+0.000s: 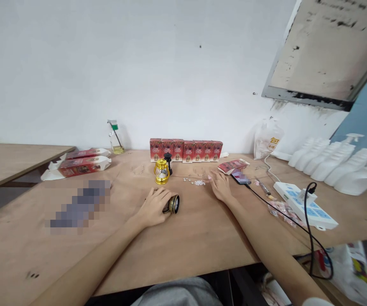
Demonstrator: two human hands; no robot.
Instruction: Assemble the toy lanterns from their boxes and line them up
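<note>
My left hand is closed around a small bronze-coloured lantern that lies tipped over, its round end facing right. The hand covers most of the lantern's body. On the wooden table, my right hand reaches forward with fingers stretched out and a little apart. Left of its fingertips are small white round pieces, some in a pile and some scattered. Beyond my left hand, a gold lantern stands upright, with a black lantern just behind it.
A row of red boxes stands against the wall. More red cartons lie at left, near a bottle. To the right are a phone, a screwdriver-like tool, a power strip, black cable and white spray bottles.
</note>
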